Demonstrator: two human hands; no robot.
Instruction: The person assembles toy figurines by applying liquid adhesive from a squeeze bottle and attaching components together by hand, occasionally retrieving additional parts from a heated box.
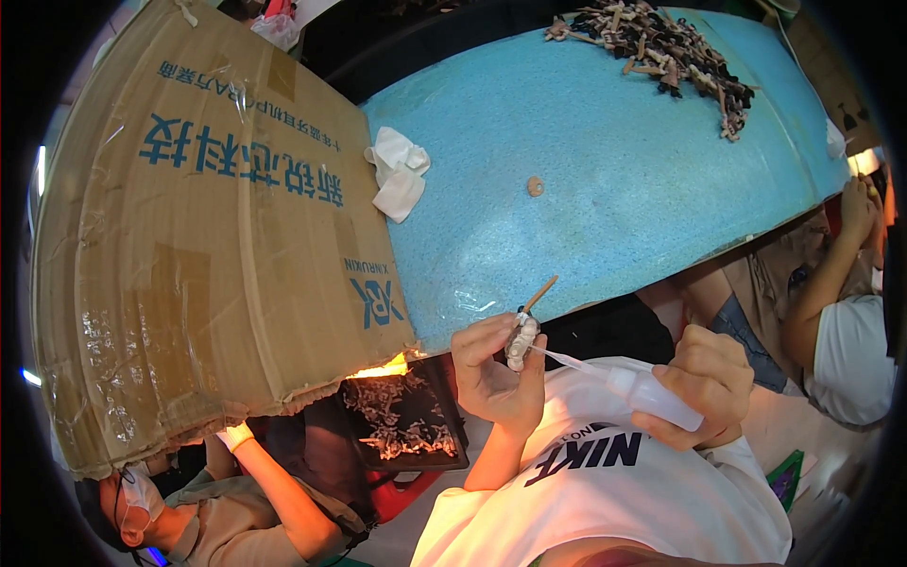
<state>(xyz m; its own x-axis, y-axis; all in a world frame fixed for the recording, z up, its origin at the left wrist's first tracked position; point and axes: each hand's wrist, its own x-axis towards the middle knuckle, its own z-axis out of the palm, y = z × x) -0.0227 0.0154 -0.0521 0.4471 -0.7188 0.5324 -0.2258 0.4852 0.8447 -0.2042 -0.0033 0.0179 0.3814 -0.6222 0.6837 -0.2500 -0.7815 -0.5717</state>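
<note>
White and dark, a small figurine [522, 344] with a brown stick [540, 294] jutting from its top is sitting pinched between the thumb and fingertips of the left hand [499, 376]. To their right, the fingers of the right hand [704, 383] are wrapping a translucent bottle [669, 401], pointing its thin nozzle [570, 362] at the figurine; contact is hard to tell. Too hard a squeeze could wet the left fingertips; a nozzle pushing sideways could twist the figurine loose. Beyond the fingers, a blue tabletop [624, 189] is carrying a round tan piece [536, 187], crumpled tissue [400, 173] and, farthest, a heap of small pieces [661, 47].
</note>
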